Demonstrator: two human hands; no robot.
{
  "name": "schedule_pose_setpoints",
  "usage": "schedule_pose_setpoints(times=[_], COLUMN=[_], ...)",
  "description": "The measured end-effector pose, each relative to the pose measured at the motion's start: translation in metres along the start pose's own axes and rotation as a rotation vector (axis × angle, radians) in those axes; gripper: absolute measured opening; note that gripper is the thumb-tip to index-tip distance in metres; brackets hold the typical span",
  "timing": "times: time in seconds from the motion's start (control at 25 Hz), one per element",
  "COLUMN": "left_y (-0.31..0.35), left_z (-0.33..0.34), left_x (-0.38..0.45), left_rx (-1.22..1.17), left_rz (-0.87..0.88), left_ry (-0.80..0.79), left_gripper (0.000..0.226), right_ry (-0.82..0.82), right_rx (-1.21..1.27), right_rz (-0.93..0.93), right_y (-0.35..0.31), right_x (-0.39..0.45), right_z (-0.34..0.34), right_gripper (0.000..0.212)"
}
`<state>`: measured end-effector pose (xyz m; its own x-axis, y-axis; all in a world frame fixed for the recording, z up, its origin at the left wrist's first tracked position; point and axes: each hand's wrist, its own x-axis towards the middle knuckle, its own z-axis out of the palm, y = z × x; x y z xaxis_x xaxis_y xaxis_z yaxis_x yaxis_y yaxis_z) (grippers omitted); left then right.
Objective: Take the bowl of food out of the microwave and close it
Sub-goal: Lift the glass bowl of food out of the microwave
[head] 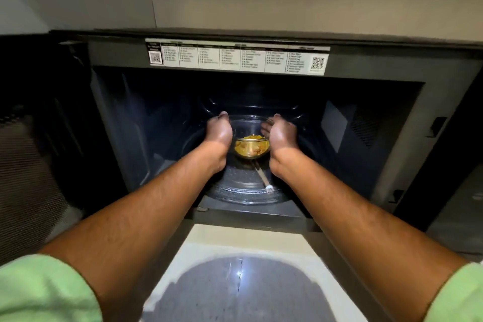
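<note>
Right now I'm reaching both arms into the open microwave (pixel 261 81), green sleeves (pixel 44 293) pushed up near the elbows. The glass bowl (pixel 251 142) of yellow food (pixel 252 146) is sitting on the glass turntable (pixel 235 191) inside the cavity, about centre. My left hand (pixel 219 131) is pressing against the bowl's left side and my right hand (pixel 279 133) against its right side, palms facing each other, the bowl between them. Fingers (pixel 223 115) are curling round the far rim on both sides, so I'm cupping the bowl, not clenching into fists. Whether it's lifting off the turntable, I cannot tell. A thin white-tipped stick-like utensil (pixel 261 174) is lying on the turntable just in front of the bowl, angled toward the front right. The door (pixel 31 165) is hanging open at the left, mesh panel showing. A white menu label (pixel 235 56) with QR codes is running along the top frame of the opening. Below the microwave, a pale tabletop (pixel 243 243) with a dark rounded patch is showing between my forearms.
</note>
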<state>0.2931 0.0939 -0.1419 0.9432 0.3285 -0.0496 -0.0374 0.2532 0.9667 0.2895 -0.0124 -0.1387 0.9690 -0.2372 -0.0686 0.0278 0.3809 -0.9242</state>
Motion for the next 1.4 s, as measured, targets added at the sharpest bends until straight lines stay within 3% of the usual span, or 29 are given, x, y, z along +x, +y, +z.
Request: schedule_pose_setpoints(times=[0.16,0.32,0.8,1.0,1.2,1.4], left_y=[-0.002,-0.004,0.008,0.018,0.023,0.047], left_z=[0.005,0.009,0.008,0.001,-0.007,-0.021], left_x=[0.000,-0.001,-0.034,-0.076,-0.141,-0.219], left_rx=[-0.174,-0.148,-0.090,-0.118,0.036,0.045], left_rz=[-0.022,-0.004,0.002,0.029,0.009,-0.035], left_ry=[-0.025,-0.076,0.031,0.061,0.120,0.099], left_gripper=[0.036,0.049,0.043,0.042,0.039,0.037], right_ry=[-0.015,-0.036,-0.051,-0.013,-0.022,-0.007], right_rx=[0.084,0.103,0.103,0.072,0.125,0.065], right_rz=[0.018,0.018,0.059,0.043,0.083,0.149], right_y=[0.003,0.005,-0.010,-0.023,-0.043,-0.079], right_x=[0.007,0.010,-0.016,-0.058,-0.120,-0.198], right_z=[0.004,0.003,0.000,-0.013,-0.039,-0.057], right_gripper=[0.031,0.041,0.043,0.040,0.030,0.031])
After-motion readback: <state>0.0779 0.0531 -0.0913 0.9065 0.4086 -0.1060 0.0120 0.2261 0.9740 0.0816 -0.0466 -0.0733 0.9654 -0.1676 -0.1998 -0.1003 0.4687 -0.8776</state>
